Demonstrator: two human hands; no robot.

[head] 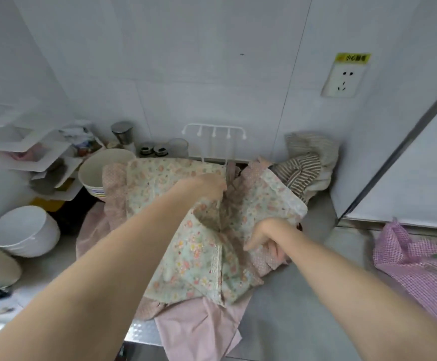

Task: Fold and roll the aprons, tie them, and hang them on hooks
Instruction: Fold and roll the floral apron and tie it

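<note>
So the floral apron [186, 246] is spread out in the middle of the steel counter [290, 308], lying on top of some pink fabric [199, 332]. The person's left hand [207, 185] is pinching a white strap [218, 201] near the far edge of it, fingers closed on the strap. The right hand [267, 238] is clamped on a fold at the apron's right side. A white hook rack [213, 131] sits on the far wall, a striped apron [303, 165] is bunched far right, and a pink checked one [420, 264] lies near right. Bowls [24, 230] are stacked on the left.
</note>
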